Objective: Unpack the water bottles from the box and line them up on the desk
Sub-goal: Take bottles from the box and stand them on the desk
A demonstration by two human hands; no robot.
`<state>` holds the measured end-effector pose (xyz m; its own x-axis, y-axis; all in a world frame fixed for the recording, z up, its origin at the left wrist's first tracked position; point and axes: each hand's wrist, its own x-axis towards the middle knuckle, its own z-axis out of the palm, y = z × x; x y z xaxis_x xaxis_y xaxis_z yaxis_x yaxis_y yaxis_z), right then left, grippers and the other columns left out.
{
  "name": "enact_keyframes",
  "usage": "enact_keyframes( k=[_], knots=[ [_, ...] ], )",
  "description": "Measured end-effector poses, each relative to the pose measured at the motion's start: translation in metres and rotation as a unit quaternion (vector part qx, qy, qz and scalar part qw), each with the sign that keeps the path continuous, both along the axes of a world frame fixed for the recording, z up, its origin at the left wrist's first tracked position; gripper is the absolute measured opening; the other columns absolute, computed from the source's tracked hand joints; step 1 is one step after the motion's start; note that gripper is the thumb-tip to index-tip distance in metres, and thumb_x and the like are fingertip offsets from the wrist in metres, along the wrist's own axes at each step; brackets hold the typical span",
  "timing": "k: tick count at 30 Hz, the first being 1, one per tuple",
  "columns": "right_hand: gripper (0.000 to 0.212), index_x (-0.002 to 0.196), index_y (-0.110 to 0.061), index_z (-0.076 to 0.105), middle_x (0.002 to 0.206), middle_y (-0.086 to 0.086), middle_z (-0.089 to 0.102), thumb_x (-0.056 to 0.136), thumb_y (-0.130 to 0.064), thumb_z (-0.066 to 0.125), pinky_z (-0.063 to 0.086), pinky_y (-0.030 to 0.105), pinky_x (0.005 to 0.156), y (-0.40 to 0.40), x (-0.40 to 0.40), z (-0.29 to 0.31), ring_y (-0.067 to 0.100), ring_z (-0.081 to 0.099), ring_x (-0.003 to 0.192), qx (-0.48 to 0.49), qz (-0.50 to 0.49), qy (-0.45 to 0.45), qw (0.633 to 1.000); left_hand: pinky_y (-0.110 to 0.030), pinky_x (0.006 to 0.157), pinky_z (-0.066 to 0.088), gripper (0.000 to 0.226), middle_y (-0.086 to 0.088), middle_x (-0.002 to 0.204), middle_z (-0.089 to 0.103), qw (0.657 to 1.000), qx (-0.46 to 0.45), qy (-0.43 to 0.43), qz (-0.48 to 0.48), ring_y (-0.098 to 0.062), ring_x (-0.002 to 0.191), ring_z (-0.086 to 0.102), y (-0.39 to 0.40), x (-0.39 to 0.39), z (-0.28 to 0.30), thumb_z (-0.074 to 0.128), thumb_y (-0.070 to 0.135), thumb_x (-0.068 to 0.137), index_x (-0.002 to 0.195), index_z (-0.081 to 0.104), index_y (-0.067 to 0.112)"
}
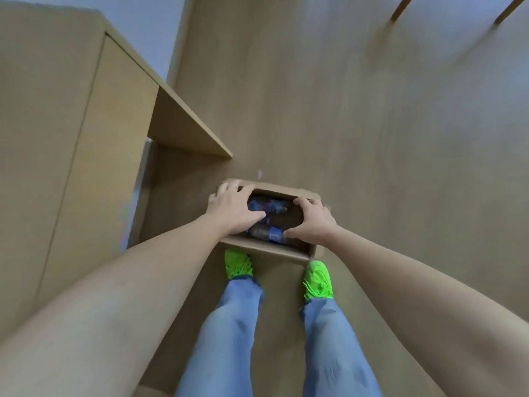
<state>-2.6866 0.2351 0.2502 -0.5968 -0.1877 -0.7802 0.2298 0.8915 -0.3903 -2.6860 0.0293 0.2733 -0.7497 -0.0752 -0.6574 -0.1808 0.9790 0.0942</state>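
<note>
Both hands (233, 212) on box (269, 247), water bottles (267, 233) inside

Wood floor carrying the box, desk standing at my left.

I see a pale wood-look floor (357, 124) filling most of the view. An open cardboard box (269, 247) sits directly on it, just ahead of two bright green shoes (317, 279) that stand on the same floor. The light wooden desk (57, 110) stands on the floor to the left of the box. Two thin wooden legs (400, 8) show at the far top edge.
</note>
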Motion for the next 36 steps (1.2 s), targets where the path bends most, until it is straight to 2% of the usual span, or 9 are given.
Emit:
enact_keyframes(
  k=[7, 12, 17, 22, 25, 28, 31, 33, 36],
  knots=[
    [0.091, 0.144, -0.032, 0.033, 0.138, 0.007, 0.039, 0.065, -0.046, 0.076, 0.044, 0.043, 0.100, -0.041, 0.022, -0.168, 0.030, 0.042, 0.125, 0.019, 0.013, -0.053, 0.998, -0.043, 0.111, 0.032, 0.079, 0.000, 0.154, 0.031, 0.991, 0.049, -0.065, 0.106, -0.025, 0.142, 0.026, -0.032, 0.009, -0.167, 0.060, 0.064, 0.076, 0.145, 0.036, 0.034],
    [0.089, 0.142, -0.028, 0.034, 0.133, 0.008, 0.042, 0.066, -0.047, 0.076, 0.046, 0.045, 0.097, -0.070, 0.036, -0.283, 0.031, 0.043, 0.122, 0.027, 0.044, -0.078, 0.996, -0.043, 0.110, 0.034, 0.078, -0.002, 0.148, 0.039, 0.932, 0.124, -0.075, 0.333, -0.026, 0.135, 0.038, -0.043, 0.010, -0.279, 0.065, 0.058, 0.076, 0.145, 0.039, 0.030],
    [0.083, 0.134, -0.023, 0.039, 0.126, 0.011, 0.046, 0.065, -0.050, 0.075, 0.045, 0.046, 0.095, -0.084, 0.042, -0.372, 0.035, 0.045, 0.119, 0.050, 0.089, -0.074, 0.992, -0.044, 0.111, 0.035, 0.087, -0.006, 0.145, 0.045, 0.879, 0.153, -0.054, 0.449, -0.028, 0.133, 0.042, -0.048, 0.005, -0.364, 0.066, 0.061, 0.072, 0.146, 0.038, 0.024],
    [0.075, 0.136, -0.019, 0.041, 0.131, 0.012, 0.047, 0.069, -0.037, 0.070, 0.041, 0.048, 0.098, -0.101, 0.046, -0.432, 0.034, 0.044, 0.124, 0.076, 0.131, -0.079, 0.985, -0.046, 0.113, 0.033, 0.098, -0.012, 0.146, 0.042, 0.840, 0.119, -0.004, 0.530, -0.032, 0.138, 0.036, -0.043, 0.006, -0.419, 0.077, 0.055, 0.070, 0.146, 0.030, 0.014],
    [0.067, 0.130, -0.013, 0.042, 0.128, 0.013, 0.051, 0.070, -0.029, 0.068, 0.040, 0.050, 0.097, -0.113, 0.057, -0.452, 0.033, 0.046, 0.121, 0.091, 0.158, -0.062, 0.981, -0.050, 0.101, 0.048, 0.112, -0.013, 0.146, 0.038, 0.786, 0.152, -0.031, 0.599, -0.035, 0.131, 0.042, -0.035, 0.004, -0.439, 0.080, 0.051, 0.071, 0.150, 0.013, 0.011],
    [0.066, 0.128, -0.011, 0.036, 0.122, 0.014, 0.056, 0.070, -0.022, 0.066, 0.040, 0.051, 0.096, -0.115, 0.062, -0.465, 0.035, 0.050, 0.117, 0.093, 0.142, -0.057, 0.984, -0.049, 0.082, 0.059, 0.114, -0.014, 0.137, 0.043, 0.738, 0.156, -0.028, 0.656, -0.035, 0.115, 0.055, -0.032, -0.002, -0.449, 0.084, 0.052, 0.065, 0.148, 0.017, 0.012],
    [0.062, 0.122, -0.012, 0.034, 0.117, 0.015, 0.057, 0.070, -0.018, 0.065, 0.043, 0.050, 0.091, -0.112, 0.060, -0.476, 0.037, 0.055, 0.111, 0.085, 0.146, -0.045, 0.985, -0.048, 0.077, 0.060, 0.099, -0.008, 0.122, 0.059, 0.684, 0.190, -0.057, 0.702, -0.031, 0.101, 0.064, -0.034, -0.005, -0.458, 0.085, 0.053, 0.059, 0.138, 0.039, 0.016],
    [0.062, 0.121, -0.012, 0.036, 0.118, 0.016, 0.054, 0.069, -0.018, 0.068, 0.045, 0.049, 0.089, -0.114, 0.059, -0.479, 0.037, 0.055, 0.110, 0.095, 0.156, -0.036, 0.983, -0.047, 0.076, 0.060, 0.071, -0.008, 0.110, 0.068, 0.677, 0.210, -0.081, 0.701, -0.028, 0.092, 0.069, -0.037, -0.005, -0.463, 0.082, 0.049, 0.063, 0.120, 0.055, 0.017],
    [0.073, 0.129, -0.009, 0.043, 0.125, 0.017, 0.047, 0.066, -0.022, 0.074, 0.045, 0.049, 0.088, -0.116, 0.054, -0.478, 0.036, 0.046, 0.115, 0.131, 0.200, -0.040, 0.970, -0.046, 0.066, 0.062, 0.037, -0.008, 0.093, 0.069, 0.681, 0.232, -0.100, 0.687, -0.025, 0.078, 0.070, -0.040, -0.004, -0.457, 0.078, 0.038, 0.073, 0.096, 0.058, 0.018]
  ],
)
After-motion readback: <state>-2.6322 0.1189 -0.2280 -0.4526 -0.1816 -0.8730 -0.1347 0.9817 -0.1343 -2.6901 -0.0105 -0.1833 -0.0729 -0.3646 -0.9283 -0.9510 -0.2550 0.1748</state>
